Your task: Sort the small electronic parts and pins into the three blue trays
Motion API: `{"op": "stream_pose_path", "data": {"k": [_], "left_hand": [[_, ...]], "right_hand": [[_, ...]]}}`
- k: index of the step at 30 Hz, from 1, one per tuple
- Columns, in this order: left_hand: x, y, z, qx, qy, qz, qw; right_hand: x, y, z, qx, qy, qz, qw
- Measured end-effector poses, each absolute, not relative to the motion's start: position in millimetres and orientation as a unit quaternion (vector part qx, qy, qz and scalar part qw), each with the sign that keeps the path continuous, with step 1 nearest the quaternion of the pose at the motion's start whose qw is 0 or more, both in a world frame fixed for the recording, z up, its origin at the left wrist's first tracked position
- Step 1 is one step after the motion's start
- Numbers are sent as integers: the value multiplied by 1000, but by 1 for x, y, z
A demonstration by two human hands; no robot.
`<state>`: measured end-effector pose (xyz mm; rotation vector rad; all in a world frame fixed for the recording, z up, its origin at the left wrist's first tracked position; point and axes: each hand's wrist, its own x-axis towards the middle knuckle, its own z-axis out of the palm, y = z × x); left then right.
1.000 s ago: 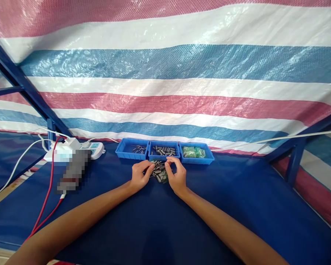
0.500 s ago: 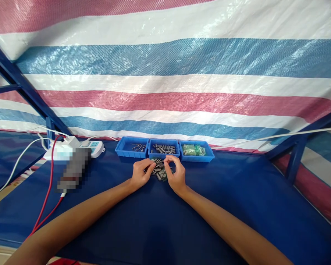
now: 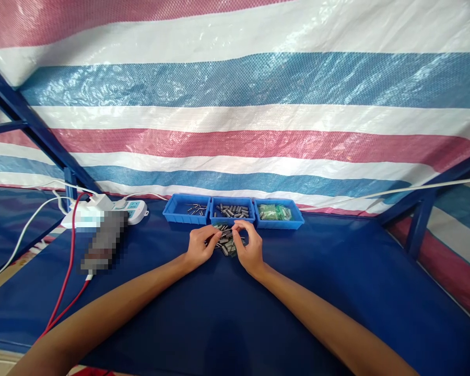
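Observation:
A small pile of grey metal pins (image 3: 227, 246), mixed with greenish pieces, lies on the blue table in front of the bins. Over its left side, my left hand (image 3: 202, 244) is closed in a pinch, thumb against forefinger. My right hand (image 3: 249, 246) curves over the right side with thumb and forefinger brought together. Both sets of fingertips almost meet above the pile; what they hold is too small to make out. Just behind are three blue bins: the left bin (image 3: 174, 217) holds thin pins, the middle bin (image 3: 219, 220) thicker cylinders, the right bin (image 3: 293, 223) green-tinted plastic packets.
A white power strip (image 3: 139, 211) with plugs and cables stands at the left. Beside it lies a blurred-out dark device (image 3: 105, 240) on a red cable (image 3: 68, 271). Striped plastic sheeting (image 3: 235, 143) hangs behind the table (image 3: 305, 334), between blue frame posts (image 3: 420, 224).
Almost nothing differs. Both hands keep their pinched pose over the pile, and the view has shifted very slightly.

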<state>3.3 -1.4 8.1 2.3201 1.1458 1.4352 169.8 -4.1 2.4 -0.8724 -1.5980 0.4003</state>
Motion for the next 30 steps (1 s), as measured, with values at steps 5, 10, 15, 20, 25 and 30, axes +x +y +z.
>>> {"op": "stream_pose_path", "data": {"k": [5, 10, 15, 20, 25, 30], "left_hand": [[3, -2, 8, 780, 383, 487, 90], [3, -1, 9, 782, 378, 488, 85], [4, -2, 9, 783, 374, 492, 76], [4, -2, 9, 783, 371, 493, 75], [4, -1, 9, 784, 374, 490, 79], [4, -1, 8, 783, 373, 491, 78]], "right_hand": [[169, -4, 3, -379, -688, 172, 595], [170, -4, 3, -371, -691, 172, 596], [169, -5, 3, -366, -694, 167, 598], [169, -5, 3, -370, -690, 165, 600], [169, -4, 3, -375, -690, 165, 596], [169, -4, 2, -373, -693, 161, 596]]}}
